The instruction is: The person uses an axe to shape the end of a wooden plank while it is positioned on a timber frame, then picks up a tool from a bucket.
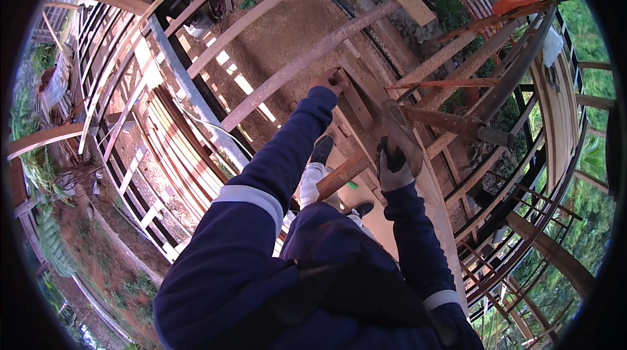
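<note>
My left hand reaches forward, its fingers curled over the near end of a narrow wooden board. Closer to my body, my right hand, in a pale glove with dark parts, is closed around the brown handle of a tool that looks like a handsaw. Its blade seems to run forward beside the board, though its outline blends with the wood. A short reddish-brown timber slants below the board, above my feet.
Long timber beams cross over bare ground ahead. Stacked planks lie at left. On the right, a thick dark pole and crossing rafters crowd close to my right hand. An orange cloth hangs at the far right.
</note>
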Available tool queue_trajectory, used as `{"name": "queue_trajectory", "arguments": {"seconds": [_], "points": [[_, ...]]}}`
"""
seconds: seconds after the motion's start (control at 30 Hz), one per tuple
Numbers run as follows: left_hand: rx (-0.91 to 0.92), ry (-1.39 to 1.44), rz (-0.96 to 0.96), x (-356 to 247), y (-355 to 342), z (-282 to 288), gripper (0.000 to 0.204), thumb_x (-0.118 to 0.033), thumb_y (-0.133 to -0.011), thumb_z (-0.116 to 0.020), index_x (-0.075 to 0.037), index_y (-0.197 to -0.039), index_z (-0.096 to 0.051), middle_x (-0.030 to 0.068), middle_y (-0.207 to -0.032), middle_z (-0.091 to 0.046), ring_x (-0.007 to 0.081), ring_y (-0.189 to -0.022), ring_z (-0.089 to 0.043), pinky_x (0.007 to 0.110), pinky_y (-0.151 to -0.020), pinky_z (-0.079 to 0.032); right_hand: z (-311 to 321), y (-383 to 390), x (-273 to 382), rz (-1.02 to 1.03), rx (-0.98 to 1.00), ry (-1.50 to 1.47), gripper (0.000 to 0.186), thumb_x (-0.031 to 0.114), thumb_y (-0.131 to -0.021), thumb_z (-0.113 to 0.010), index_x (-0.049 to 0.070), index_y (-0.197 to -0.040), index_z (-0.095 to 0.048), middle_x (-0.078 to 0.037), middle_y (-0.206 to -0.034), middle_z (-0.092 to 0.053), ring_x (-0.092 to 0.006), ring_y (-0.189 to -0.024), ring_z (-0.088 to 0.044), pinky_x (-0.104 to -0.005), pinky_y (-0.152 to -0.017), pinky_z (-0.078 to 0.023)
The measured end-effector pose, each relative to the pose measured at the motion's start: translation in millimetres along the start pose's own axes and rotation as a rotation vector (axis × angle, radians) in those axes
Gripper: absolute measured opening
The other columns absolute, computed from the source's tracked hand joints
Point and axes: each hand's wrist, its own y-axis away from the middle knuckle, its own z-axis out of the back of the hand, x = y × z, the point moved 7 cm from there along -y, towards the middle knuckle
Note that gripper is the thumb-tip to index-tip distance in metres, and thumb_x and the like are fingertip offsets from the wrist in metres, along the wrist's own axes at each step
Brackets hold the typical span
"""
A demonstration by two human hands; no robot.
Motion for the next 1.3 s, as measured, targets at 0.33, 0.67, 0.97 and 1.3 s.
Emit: {"name": "queue_trajectory", "arguments": {"seconds": [0.33, 0.67, 0.97, 1.3], "points": [[0.022, -0.051, 0.060, 4.1, -1.3, -3.7, 0.063, -0.031, -0.073, -0.072, -0.006, -0.127, -0.049, 0.0150, -0.096, -0.064, 0.0244, -0.083, -0.064, 0.033, -0.076, -0.051, -20.5, -15.5, -52.1, -0.259, 0.204, 0.322, 0.032, 0.024, -0.078, -0.060, 0.001, -0.100, -0.055, -0.021, -0.091, -0.063, -0.0372, -0.089, -0.061, -0.0419, -0.076, -0.048], [0.039, -0.014, 0.048, 16.8, -11.6, -11.1, 0.064, -0.035, -0.072, -0.073, -0.012, -0.127, -0.050, 0.0149, -0.103, -0.064, 0.0261, -0.090, -0.064, 0.035, -0.079, -0.050, -32.1, -26.4, -72.7, -0.243, 0.298, 0.537, 0.042, 0.020, -0.077, -0.062, -0.001, -0.112, -0.052, -0.024, -0.097, -0.062, -0.0365, -0.088, -0.062, -0.0395, -0.073, -0.049], [0.046, 0.026, 0.041, 6.5, -8.4, -8.7, 0.065, -0.034, -0.072, -0.073, -0.011, -0.128, -0.049, 0.0152, -0.102, -0.064, 0.0262, -0.092, -0.063, 0.035, -0.082, -0.049, -7.4, -1.2, -31.6, 0.090, 0.046, 0.182, 0.027, 0.014, -0.079, -0.060, 0.000, -0.101, -0.054, -0.018, -0.090, -0.064, -0.0348, -0.083, -0.063, -0.0369, -0.069, -0.050], [0.030, 0.007, 0.063, -12.6, 8.8, -5.4, 0.063, -0.031, -0.072, -0.073, -0.010, -0.127, -0.050, 0.0147, -0.098, -0.065, 0.0235, -0.084, -0.064, 0.033, -0.076, -0.051, 5.0, 9.5, -14.8, 0.106, -0.160, 0.080, 0.033, 0.012, -0.076, -0.064, -0.001, -0.105, -0.054, -0.021, -0.091, -0.062, -0.0349, -0.086, -0.062, -0.0388, -0.072, -0.050]]}}
